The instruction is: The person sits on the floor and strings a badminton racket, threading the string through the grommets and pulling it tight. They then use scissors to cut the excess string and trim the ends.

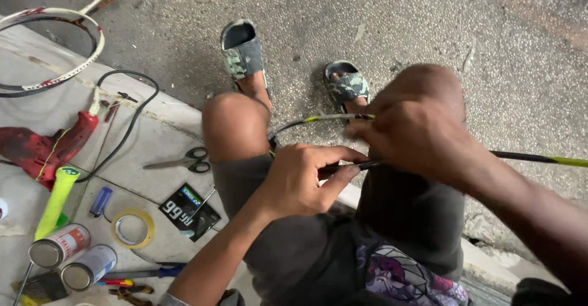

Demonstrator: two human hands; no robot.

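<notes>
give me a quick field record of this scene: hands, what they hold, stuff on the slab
left hand: pinches the dark racket shaft over the lap
right hand: grips the racket frame near the knee
posture: seated, both feet in sandals on rough ground
slab items: scissors, tape roll, two cans, red power tool, green grip, second racket

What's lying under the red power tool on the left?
The red power tool rests on a pale slab, with a yellow-green grip overlapping its lower edge. Whatever lies directly beneath its body is covered.
</notes>
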